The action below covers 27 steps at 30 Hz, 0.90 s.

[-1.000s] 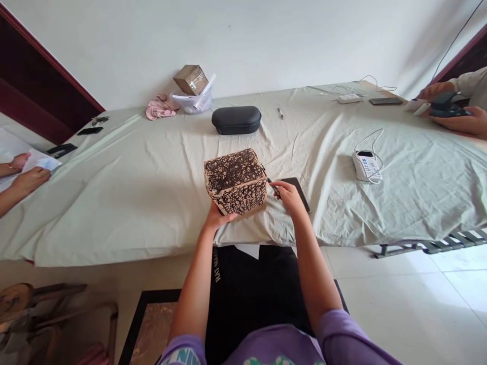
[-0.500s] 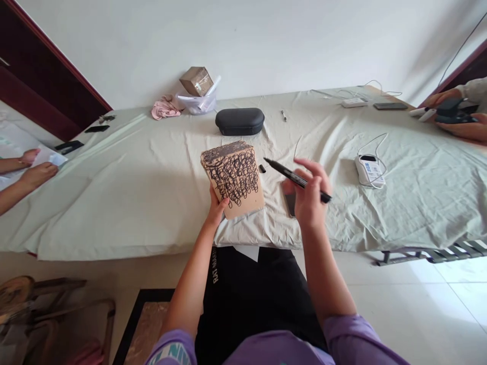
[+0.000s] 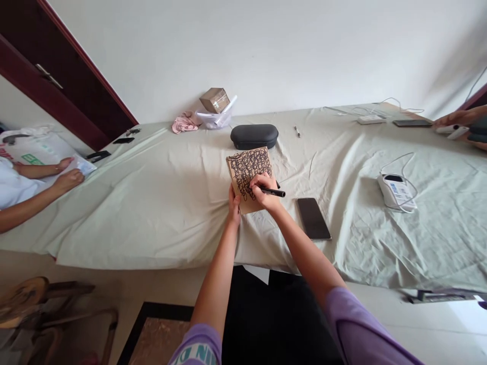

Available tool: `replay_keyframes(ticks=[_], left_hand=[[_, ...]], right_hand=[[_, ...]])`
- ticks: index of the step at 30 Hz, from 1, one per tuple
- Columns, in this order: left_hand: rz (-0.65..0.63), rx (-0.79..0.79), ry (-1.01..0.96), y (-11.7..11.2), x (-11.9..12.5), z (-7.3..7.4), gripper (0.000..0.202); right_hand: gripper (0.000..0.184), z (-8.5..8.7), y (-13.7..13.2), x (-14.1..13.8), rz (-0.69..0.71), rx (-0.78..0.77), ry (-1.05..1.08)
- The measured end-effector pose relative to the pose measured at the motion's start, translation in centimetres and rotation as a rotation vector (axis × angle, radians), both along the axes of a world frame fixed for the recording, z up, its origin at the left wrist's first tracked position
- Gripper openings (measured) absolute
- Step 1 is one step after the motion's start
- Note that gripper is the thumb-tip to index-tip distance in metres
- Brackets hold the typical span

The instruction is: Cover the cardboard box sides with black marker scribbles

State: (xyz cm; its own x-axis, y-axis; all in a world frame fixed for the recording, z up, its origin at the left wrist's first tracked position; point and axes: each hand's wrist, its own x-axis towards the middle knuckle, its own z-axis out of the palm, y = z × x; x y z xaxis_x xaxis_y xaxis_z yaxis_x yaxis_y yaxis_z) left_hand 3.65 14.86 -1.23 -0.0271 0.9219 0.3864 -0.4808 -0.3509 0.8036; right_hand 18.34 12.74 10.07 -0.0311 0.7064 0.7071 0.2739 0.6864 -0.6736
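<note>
A small cardboard box stands tilted near the table's front edge, its facing side covered with black looping scribbles. My left hand grips its lower left edge, thumb on the front face. Against that face rests my right hand, closed around a black marker. The marker's tip is hidden behind my fingers, at the lower part of the scribbles. Just behind the box lies a black hard case. To the right of my right forearm is a dark smartphone.
A white device with a looped cable lies on the right of the cloth-covered table. At the back are a pink cloth, a plastic basket and a taped carton. Other people's hands show at both sides.
My right hand has brought the marker from the right onto the box's front face. The box has tipped so its top side no longer shows. The view has shifted, uncovering the smartphone.
</note>
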Motion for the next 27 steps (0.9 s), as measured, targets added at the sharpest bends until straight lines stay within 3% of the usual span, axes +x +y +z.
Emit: replay_keyframes(ticks=[5,12,16,21,24,27], left_hand=[[0.006,-0.013,-0.011,0.2,0.0,-0.7,0.079],[-0.084,-0.004,-0.026,0.5,0.0,-0.8,0.085],[-0.059,0.007,-0.014,0.8,-0.1,-1.4,0.091],[-0.019,-0.011,-0.007,1.2,-0.1,-2.0,0.085],[0.008,-0.026,0.003,1.3,-0.1,-2.1,0.089],[0.033,-0.030,0.011,1.3,-0.1,-2.1,0.090]], right_hand=[[0.005,-0.5,-0.4,0.2,0.042,0.041,-0.086],[0.005,-0.7,-0.8,0.2,0.089,0.132,-0.251],[0.010,-0.8,-0.9,0.4,0.072,0.150,-0.261],[0.019,-1.0,-0.9,0.7,0.153,0.108,-0.306],[0.018,-1.2,-0.7,0.7,0.107,0.128,-0.207],[0.016,-1.4,-0.9,0.6,0.117,0.120,-0.242]])
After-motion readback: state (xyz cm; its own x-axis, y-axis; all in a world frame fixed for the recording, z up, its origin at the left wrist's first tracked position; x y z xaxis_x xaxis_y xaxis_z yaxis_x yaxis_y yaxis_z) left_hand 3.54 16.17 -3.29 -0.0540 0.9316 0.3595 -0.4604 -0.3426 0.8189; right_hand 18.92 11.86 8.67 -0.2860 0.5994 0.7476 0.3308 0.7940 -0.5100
